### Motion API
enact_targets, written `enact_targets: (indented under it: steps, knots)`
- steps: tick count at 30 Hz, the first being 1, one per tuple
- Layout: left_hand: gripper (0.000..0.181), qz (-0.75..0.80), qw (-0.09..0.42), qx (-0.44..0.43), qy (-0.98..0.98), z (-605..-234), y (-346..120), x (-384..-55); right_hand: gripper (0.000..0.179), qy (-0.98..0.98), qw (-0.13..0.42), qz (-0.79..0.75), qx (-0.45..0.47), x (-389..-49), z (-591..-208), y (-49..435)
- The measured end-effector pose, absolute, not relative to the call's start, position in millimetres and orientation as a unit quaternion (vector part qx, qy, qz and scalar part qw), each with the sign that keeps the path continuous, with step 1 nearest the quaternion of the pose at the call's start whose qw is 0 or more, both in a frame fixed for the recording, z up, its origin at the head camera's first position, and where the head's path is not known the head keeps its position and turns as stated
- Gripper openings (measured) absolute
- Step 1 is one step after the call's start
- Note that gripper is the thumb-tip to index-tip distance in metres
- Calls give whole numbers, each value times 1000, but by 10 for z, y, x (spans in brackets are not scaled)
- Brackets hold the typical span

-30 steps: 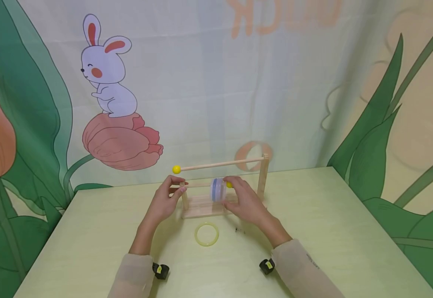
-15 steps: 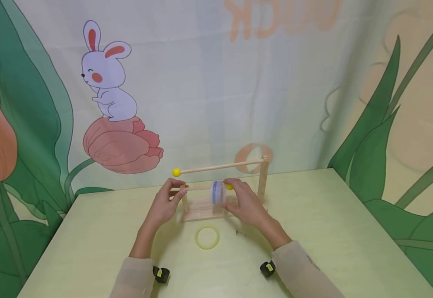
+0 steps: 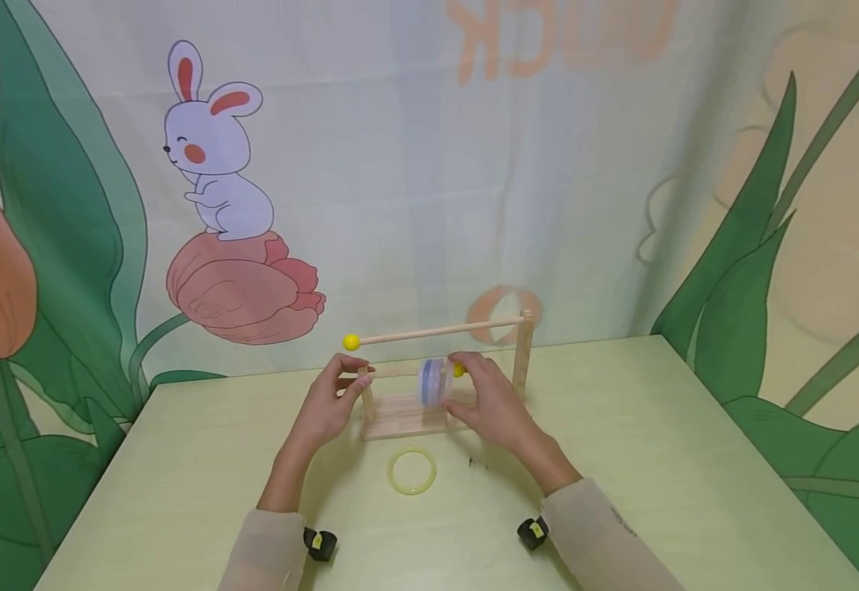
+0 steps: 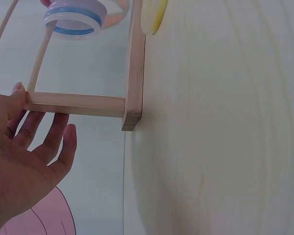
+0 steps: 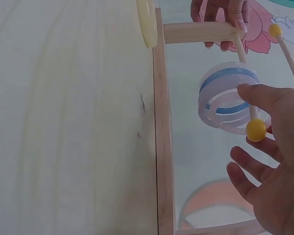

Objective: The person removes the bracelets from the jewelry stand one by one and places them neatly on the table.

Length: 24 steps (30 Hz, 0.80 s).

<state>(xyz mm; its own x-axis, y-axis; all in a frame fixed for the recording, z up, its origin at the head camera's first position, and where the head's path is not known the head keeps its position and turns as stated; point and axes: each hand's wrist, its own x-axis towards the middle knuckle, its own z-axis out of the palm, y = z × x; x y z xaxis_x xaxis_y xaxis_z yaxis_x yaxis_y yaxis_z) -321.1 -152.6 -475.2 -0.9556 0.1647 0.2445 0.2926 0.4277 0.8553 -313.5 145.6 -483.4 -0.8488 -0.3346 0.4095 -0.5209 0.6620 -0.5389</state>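
Observation:
A wooden stand (image 3: pixel 392 423) with two posts carries two rods, each tipped with a yellow ball. My left hand (image 3: pixel 328 400) pinches the top of the shorter left post (image 4: pixel 78 104), where the lower rod begins. Several white, blue and pale purple rings (image 5: pixel 225 81) hang on that lower rod. At its free end is a yellow ball (image 5: pixel 256 130). My right hand (image 3: pixel 495 410) pinches a pale translucent ring at the right side of the stack, thumb in front and fingers partly hidden behind. The upper rod (image 3: pixel 436 332) bears no rings.
A pale yellow ring (image 3: pixel 411 492) lies flat on the table (image 3: pixel 178 492) in front of the stand. Small dark marks (image 3: pixel 477 464) show on the table to its right. A printed curtain (image 3: pixel 370 164) hangs behind the table.
My right hand has shifted slightly right, along the lower rod toward its ball end. The left hand keeps its grip on the post. The head view has tilted a little.

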Motion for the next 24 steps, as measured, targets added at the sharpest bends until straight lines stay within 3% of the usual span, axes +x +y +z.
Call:
enact_targets:
  steps: [24]
  knots:
    - [29,-510,64,-134,-847,-4750,-1521,-3206,64,-889,123,375,233,-3159,-4752,1588]
